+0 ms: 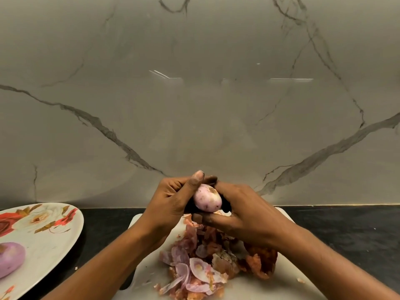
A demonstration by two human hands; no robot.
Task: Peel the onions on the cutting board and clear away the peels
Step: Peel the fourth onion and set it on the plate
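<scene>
1. Onion [207, 199]: pale pink-purple and nearly bare, with a brownish scrap left at its upper end. It is held in the air over the far end of the cutting board [303, 267], probably so that loosened skin drops onto the heap below.
2. Left grip [171, 198]: closed round the onion's left side, with the thumb laid over the top, apparently to steady it.
3. Right grip [244, 208]: fingers curled against the onion's right side and underside. Whether a strip of skin is also pinched cannot be told.
4. Peels [201, 271]: gathered in one heap on the board beneath the hands, not yet cleared.
5. Cutting board: white, set on the dark bench [346, 226].
6. Floral plate [49, 241]: placed left of the board. One peeled onion [9, 258] is kept on it, apart from the waste.
</scene>
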